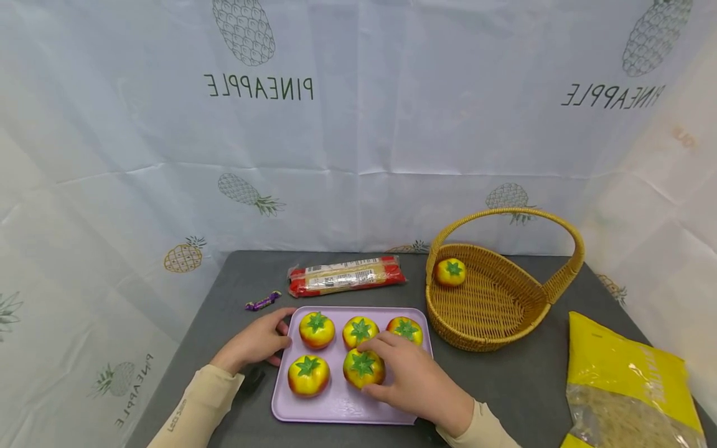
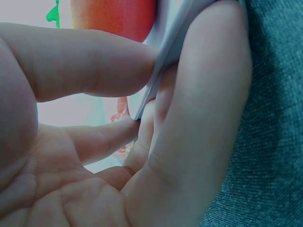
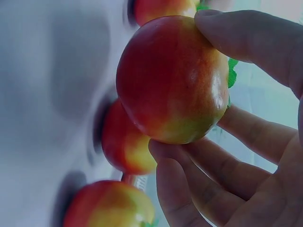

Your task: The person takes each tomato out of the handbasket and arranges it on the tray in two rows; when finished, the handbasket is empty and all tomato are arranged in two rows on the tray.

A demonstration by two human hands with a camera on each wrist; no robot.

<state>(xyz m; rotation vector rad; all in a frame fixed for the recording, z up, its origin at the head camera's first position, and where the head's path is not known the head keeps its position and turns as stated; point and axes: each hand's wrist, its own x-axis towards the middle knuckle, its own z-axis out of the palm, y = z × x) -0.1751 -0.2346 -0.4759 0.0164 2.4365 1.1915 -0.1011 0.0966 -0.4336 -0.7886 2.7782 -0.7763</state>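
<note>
My right hand (image 1: 417, 376) pinches a yellow-and-red toy tomato (image 1: 364, 368) with a green leafy top, between thumb and fingers. The right wrist view shows this toy tomato (image 3: 173, 80) raised slightly off the surface, with others behind it. Several more toy tomatoes, among them the front-left one (image 1: 309, 376), sit on a light purple tray (image 1: 336, 409). At the tray's left side, my left hand (image 1: 259, 339) grips the rim. In the left wrist view, the tray's edge (image 2: 163, 61) lies between the fingers of that hand.
A wicker basket (image 1: 487, 339) with a tall handle stands right of the tray, one toy tomato (image 1: 450, 272) inside. Behind the tray lie a red-and-clear packet of noodles (image 1: 347, 275) and a purple wrapped candy (image 1: 263, 301). A yellow bag (image 1: 630, 379) lies at the right.
</note>
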